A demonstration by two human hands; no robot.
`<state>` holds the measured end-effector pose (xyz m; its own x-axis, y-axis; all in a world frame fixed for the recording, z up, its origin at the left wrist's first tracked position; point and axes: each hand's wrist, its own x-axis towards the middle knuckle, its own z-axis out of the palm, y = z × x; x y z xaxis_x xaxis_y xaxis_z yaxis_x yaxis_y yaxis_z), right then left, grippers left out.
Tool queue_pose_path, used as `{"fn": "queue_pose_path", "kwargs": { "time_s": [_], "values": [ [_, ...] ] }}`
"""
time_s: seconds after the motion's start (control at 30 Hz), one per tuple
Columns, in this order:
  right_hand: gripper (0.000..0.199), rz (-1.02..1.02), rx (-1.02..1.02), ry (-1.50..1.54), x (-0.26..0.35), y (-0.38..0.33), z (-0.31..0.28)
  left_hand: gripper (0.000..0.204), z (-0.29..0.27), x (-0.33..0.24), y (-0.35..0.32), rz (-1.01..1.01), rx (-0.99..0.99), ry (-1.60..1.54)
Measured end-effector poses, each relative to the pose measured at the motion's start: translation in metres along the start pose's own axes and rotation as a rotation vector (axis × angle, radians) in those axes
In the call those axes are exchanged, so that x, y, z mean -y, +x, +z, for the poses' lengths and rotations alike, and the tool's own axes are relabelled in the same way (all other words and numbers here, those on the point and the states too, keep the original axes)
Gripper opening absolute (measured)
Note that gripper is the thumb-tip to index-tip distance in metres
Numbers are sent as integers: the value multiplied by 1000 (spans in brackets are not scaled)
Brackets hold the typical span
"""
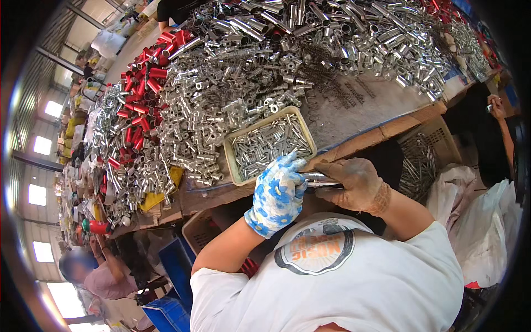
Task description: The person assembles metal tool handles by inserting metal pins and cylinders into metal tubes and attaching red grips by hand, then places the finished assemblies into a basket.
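My left hand (276,195), in a white glove with blue flowers, and my right hand (354,183), in a dirty brown glove, meet at the near edge of the workbench. Both grip a short shiny metal tube (315,178) held between them, lying roughly level. Just beyond my hands sits a shallow beige tray (234,171) filled with several small silver tubes.
Heaps of silver tubes and fittings (232,94) cover the bench, with red tubes (141,94) to the left and springs (332,83) behind the tray. A crate of rods (420,160) stands at right, blue bins (171,265) below. Other people sit at lower left (88,271) and right (498,110).
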<state>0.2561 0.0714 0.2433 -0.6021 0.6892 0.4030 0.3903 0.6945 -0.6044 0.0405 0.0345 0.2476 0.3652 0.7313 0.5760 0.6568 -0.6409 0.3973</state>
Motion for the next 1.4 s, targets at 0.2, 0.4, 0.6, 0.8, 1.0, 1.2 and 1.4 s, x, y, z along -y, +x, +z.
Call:
{"fn": "queue_pose_path", "kwargs": {
  "time_s": [0.2,0.4,0.6,0.8,1.0,1.2,1.4],
  "values": [
    [52,18,88,-76,6,3,-3,24,-10,-4,-8,35,79,176],
    [52,-45,147,-153,3,6,-2,21,-37,-1,18,-242,528,-136],
    [48,-87,270,-143,14,5,-6,30,-39,0,16,-460,609,-527],
    [48,-145,137,-32,4,7,-11,21,-35,-13,15,-350,526,-445],
    [46,-130,176,-103,8,12,-21,16,-29,-11,13,-202,372,-339],
    [55,-181,225,-205,7,4,-8,32,-37,-7,21,-628,592,-518],
    [75,-31,293,6,9,12,-33,51,-38,8,24,-694,655,-511]
  ]
}}
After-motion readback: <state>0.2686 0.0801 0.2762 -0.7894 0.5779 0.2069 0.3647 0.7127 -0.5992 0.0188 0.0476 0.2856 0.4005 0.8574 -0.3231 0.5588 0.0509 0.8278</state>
